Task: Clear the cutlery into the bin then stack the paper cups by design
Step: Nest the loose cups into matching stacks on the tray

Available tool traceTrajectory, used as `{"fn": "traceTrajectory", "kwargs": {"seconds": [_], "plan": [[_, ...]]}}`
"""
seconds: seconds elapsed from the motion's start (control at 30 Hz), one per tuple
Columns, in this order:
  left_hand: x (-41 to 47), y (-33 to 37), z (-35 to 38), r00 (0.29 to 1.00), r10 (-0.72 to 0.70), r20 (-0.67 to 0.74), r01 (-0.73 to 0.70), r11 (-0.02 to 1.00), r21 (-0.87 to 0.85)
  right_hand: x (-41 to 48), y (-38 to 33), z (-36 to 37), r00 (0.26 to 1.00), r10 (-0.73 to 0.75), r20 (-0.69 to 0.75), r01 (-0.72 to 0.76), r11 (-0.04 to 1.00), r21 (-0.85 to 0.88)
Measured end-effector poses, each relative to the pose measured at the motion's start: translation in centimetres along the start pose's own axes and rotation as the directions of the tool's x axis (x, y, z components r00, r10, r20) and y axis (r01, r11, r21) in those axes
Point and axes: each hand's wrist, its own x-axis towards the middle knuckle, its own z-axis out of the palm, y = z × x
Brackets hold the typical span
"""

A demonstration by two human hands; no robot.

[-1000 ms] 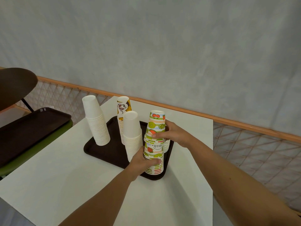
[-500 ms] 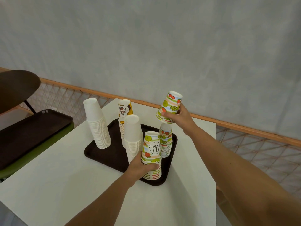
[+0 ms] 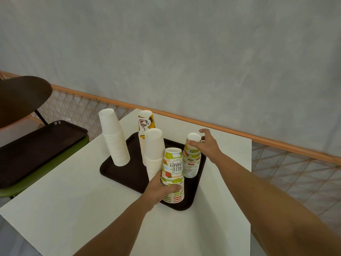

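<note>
My left hand [image 3: 162, 187] wraps its fingers round the near stack of fruit-print paper cups [image 3: 173, 174], low down, thumb across the front. That stack stands upside down at the front of the dark brown plastic tray [image 3: 129, 172]. My right hand [image 3: 208, 145] pinches the top cup [image 3: 193, 143] of the far fruit-print stack [image 3: 191, 163], just behind the near one.

Five stacks, I count: two fruit-print, two plain white, one yellow-and-brown. The plain white stack on the tray [image 3: 154, 150] sits mid-tray, the yellow-and-brown printed stack [image 3: 145, 122] behind it. The other plain white stack [image 3: 114, 141] leans at the tray's left edge; on it or off it, I cannot tell.

One tray on this white surface [image 3: 92, 209]; a second dark tray [image 3: 36, 141] lies on a green seat to my left.
</note>
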Motion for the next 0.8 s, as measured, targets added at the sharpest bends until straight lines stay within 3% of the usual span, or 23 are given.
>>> {"fn": "traceTrajectory", "kwargs": {"seconds": [0.17,0.3,0.43,0.6,0.8], "plan": [[0.2,0.1,0.3,1.0,0.002,0.022,-0.003,1.0,0.007,-1.2,-1.2,-0.8,0.991,-0.13,-0.032,0.127,0.989,-0.075],[0.1,0.4,0.6,0.999,0.012,0.038,-0.012,1.0,-0.001,-3.0,-2.2,-1.3,0.963,-0.253,-0.089,0.253,0.967,-0.018],[-0.2,0.8,0.8,0.998,0.041,0.048,-0.04,0.999,-0.007,-4.9,-2.4,-0.8,0.972,-0.215,0.098,0.211,0.976,0.055],[-0.7,1.4,1.0,0.996,0.07,0.057,-0.068,0.997,-0.031,-5.7,-0.6,0.6,0.906,-0.026,0.423,0.064,0.995,-0.075],[-1.1,1.3,0.8,0.992,0.091,0.087,-0.089,0.996,-0.028,-6.7,-0.9,1.2,0.875,-0.049,0.481,0.049,0.999,0.013]]}}
